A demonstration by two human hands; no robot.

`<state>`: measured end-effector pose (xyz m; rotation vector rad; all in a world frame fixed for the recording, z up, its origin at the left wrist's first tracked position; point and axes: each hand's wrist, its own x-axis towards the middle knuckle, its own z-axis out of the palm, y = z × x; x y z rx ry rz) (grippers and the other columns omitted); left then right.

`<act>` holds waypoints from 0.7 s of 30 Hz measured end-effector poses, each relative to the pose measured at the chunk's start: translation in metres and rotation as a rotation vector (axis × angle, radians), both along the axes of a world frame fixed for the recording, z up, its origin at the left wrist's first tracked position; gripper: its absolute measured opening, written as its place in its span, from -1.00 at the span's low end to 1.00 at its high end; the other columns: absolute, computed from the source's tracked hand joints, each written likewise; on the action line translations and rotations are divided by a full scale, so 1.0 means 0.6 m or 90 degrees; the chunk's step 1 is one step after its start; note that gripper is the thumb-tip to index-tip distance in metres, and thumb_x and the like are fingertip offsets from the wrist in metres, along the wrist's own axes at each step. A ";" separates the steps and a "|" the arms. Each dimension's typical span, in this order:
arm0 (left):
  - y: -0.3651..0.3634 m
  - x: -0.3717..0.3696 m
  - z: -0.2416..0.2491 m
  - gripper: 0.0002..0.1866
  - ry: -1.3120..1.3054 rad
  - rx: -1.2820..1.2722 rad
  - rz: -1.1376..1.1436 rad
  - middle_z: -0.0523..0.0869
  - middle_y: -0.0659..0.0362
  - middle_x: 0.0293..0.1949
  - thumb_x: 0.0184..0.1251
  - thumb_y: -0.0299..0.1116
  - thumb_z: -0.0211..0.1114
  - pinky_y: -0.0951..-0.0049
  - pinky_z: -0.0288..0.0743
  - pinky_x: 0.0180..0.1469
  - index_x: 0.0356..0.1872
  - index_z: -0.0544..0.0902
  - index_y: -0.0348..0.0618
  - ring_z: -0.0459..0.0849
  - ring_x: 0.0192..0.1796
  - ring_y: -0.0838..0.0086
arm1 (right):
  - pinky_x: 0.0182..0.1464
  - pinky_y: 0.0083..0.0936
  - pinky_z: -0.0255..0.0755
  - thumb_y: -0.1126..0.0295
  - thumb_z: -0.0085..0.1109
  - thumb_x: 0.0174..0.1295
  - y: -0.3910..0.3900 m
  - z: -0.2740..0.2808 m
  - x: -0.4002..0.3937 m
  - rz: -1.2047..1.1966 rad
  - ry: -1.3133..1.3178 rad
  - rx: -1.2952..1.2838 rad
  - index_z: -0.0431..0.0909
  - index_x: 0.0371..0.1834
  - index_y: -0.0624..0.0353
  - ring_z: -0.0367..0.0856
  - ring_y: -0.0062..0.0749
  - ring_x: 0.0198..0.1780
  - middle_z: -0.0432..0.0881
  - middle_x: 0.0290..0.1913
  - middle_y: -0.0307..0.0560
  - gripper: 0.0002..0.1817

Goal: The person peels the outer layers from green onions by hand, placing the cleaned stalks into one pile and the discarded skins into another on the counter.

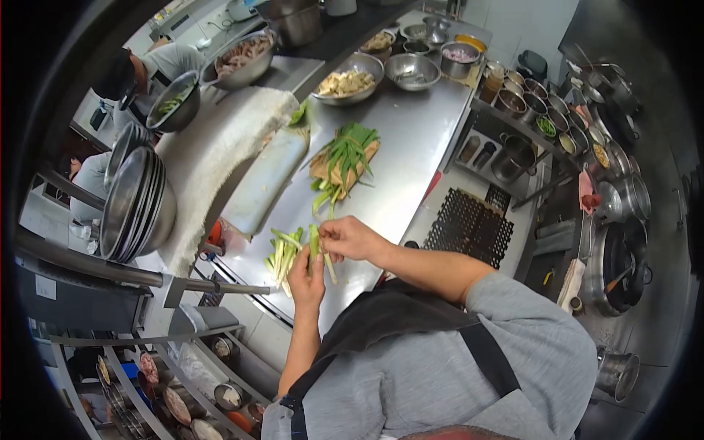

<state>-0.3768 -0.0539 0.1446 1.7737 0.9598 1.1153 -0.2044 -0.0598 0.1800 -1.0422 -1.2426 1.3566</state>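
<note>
My left hand (306, 280) is closed around a green onion (314, 240), whose pale green upper part stands out above the fingers. My right hand (353, 239) pinches at the same onion from the other side, and a thin whitish stalk (331, 270) hangs down below its fingers. Just left of my hands lies a loose pile of trimmed green onions (281, 257) with white ends. Farther up the steel table, a bundle of green onions (352, 150) with long leaves rests on brown paper (359, 166).
The steel table (411, 139) carries a bowl of pale yellow chunks (346, 83) and another metal bowl (412, 72). Stacked bowls (139, 205) stand on the left ledge, near co-workers (170, 66). Shelves with containers (227, 396) are at lower left; pans (620, 268) line the right side.
</note>
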 end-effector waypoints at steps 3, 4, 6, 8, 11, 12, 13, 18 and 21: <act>-0.006 0.005 0.005 -0.72 0.028 -0.026 -0.003 0.59 0.19 -0.35 0.39 -0.41 0.12 0.57 0.38 -0.29 0.05 0.56 -0.31 0.50 -0.35 0.58 | -0.55 -0.59 0.48 0.45 0.07 0.20 0.003 -0.011 0.005 -0.009 -0.022 0.010 0.51 -0.38 0.37 0.58 -0.53 -0.58 0.58 -0.55 -0.11 -0.84; -0.010 0.005 0.007 -0.72 0.038 -0.093 -0.011 0.61 0.10 -0.32 0.38 -0.44 0.11 0.50 0.44 -0.22 0.04 0.56 -0.32 0.56 -0.32 0.49 | -0.54 -0.60 0.49 0.46 0.07 0.22 0.005 -0.014 0.007 -0.005 -0.022 -0.007 0.50 -0.36 0.38 0.58 -0.53 -0.57 0.57 -0.53 -0.11 -0.85; -0.016 0.009 0.002 -0.72 0.035 -0.063 -0.002 0.58 0.14 -0.37 0.40 -0.42 0.10 0.50 0.43 -0.29 0.05 0.56 -0.32 0.53 -0.38 0.52 | -0.54 -0.60 0.50 0.46 0.06 0.23 0.005 -0.017 0.008 0.001 -0.008 -0.006 0.51 -0.36 0.38 0.59 -0.51 -0.56 0.58 -0.53 -0.10 -0.85; -0.020 0.012 0.004 -0.72 -0.022 -0.069 -0.008 0.61 0.14 -0.37 0.40 -0.41 0.11 0.51 0.44 -0.28 0.05 0.57 -0.30 0.55 -0.37 0.51 | -0.54 -0.60 0.50 0.44 0.07 0.26 0.002 -0.014 0.008 0.019 0.024 -0.011 0.51 -0.36 0.37 0.60 -0.50 -0.55 0.58 -0.52 -0.10 -0.83; -0.014 0.008 -0.005 -0.72 -0.040 -0.046 0.017 0.64 0.15 -0.35 0.39 -0.39 0.14 0.55 0.45 -0.28 0.05 0.57 -0.27 0.55 -0.36 0.57 | -0.54 -0.60 0.50 0.40 0.13 0.27 -0.006 -0.003 0.001 0.029 0.016 -0.008 0.52 -0.34 0.36 0.61 -0.49 -0.52 0.59 -0.48 -0.09 -0.81; -0.009 0.004 -0.011 -0.71 -0.029 -0.039 0.017 0.65 0.16 -0.34 0.39 -0.39 0.15 0.56 0.45 -0.27 0.06 0.57 -0.26 0.55 -0.36 0.59 | -0.54 -0.61 0.50 0.40 0.15 0.26 -0.006 -0.001 0.000 0.034 0.006 -0.016 0.52 -0.33 0.35 0.61 -0.49 -0.51 0.59 -0.47 -0.09 -0.81; -0.007 -0.002 -0.028 -0.70 -0.012 -0.033 0.000 0.66 0.16 -0.31 0.38 -0.38 0.17 0.55 0.46 -0.26 0.07 0.56 -0.26 0.56 -0.34 0.59 | -0.54 -0.59 0.50 0.42 0.18 0.23 -0.004 -0.005 0.002 0.029 0.022 -0.022 0.54 -0.34 0.35 0.62 -0.47 -0.52 0.60 -0.50 -0.08 -0.83; -0.024 0.000 0.003 -0.71 -0.122 -0.235 -0.082 0.62 0.22 -0.36 0.39 -0.36 0.17 0.57 0.44 -0.27 0.05 0.56 -0.26 0.56 -0.34 0.59 | -0.51 -0.55 0.53 0.45 0.19 0.20 -0.004 0.002 0.019 0.051 0.002 -0.063 0.56 -0.39 0.37 0.62 -0.43 -0.56 0.62 -0.56 -0.03 -0.84; -0.027 0.010 0.010 -0.71 -0.055 -0.068 -0.031 0.66 0.11 -0.32 0.35 -0.37 0.19 0.48 0.47 -0.22 0.02 0.57 -0.28 0.63 -0.30 0.43 | -0.50 -0.58 0.54 0.51 0.09 0.20 -0.004 -0.004 0.018 0.034 -0.010 -0.088 0.53 -0.38 0.41 0.63 -0.41 -0.55 0.62 -0.52 0.00 -0.87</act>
